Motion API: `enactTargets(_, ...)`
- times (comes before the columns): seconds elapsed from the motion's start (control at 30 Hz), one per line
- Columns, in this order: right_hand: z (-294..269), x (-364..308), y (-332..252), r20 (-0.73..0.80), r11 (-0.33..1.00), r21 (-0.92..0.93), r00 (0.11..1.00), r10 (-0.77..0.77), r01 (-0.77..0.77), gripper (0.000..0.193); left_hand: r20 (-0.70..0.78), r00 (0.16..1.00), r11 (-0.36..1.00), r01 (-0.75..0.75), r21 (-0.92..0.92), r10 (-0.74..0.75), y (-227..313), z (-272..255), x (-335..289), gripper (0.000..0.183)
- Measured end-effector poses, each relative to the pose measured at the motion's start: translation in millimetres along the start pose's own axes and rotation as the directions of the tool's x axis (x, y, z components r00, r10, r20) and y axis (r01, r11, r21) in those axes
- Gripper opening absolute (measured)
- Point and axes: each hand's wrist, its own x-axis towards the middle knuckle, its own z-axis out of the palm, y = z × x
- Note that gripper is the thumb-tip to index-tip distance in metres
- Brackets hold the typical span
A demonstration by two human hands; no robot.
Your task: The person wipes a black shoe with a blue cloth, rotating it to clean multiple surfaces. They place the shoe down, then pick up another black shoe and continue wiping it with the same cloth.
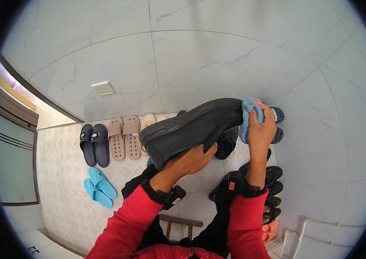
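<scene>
A black shoe (191, 127) with a thick sole is held up in front of me, its side turned toward me and its toe pointing right. My left hand (193, 160) grips it from below, around the opening; some of its fingers are hidden behind or inside the shoe. A light blue cloth (249, 118) is bunched in my right hand (262, 127), pressed against the toe end. Both wrists carry black straps with small boxes.
Dark slippers (94, 144), beige slippers (124, 138) and turquoise slippers (101, 186) stand on the tiled floor to the left. Several dark shoes (273, 181) line the right wall, with orange slippers (269, 231) nearer. A wooden stool frame (181, 222) shows between my legs; white pipes (303, 226) run at lower right.
</scene>
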Motion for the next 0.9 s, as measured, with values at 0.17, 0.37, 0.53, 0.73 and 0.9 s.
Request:
enactTargets(0.17, 5, -13, -20, 0.235, 0.966, 0.164, 0.943, -0.237, 0.202, 0.022, 0.316, 0.937, 0.988, 0.128, 0.081, -0.147, 2, -9, 3, 0.037)
enactTargets(0.37, 3, -31, -48, 0.430, 0.932, 0.227, 0.830, -0.355, 0.281, 0.021, 0.442, 0.870, 0.973, 0.158, 0.169, -0.218, 3, -14, 7, 0.040)
enactTargets(0.53, 5, -6, -8, 0.062, 0.976, -0.077, 0.978, -0.201, 0.206, 0.021, 0.185, 0.959, 0.975, 0.220, -0.006, -0.215, 2, -5, 2, 0.038)
enactTargets(0.73, 1, -2, 15, -0.050, 0.920, 0.349, 0.977, 0.207, -0.177, 0.023, 0.189, 0.968, 0.834, 0.240, -0.497, -0.166, -15, -2, 4, 0.038)
enactTargets(0.9, 18, -10, 2, -0.044, 0.946, 0.322, 0.997, 0.062, -0.045, 0.035, 0.344, 0.886, 0.032, 0.371, -0.928, -0.310, -4, -6, 19, 0.045)
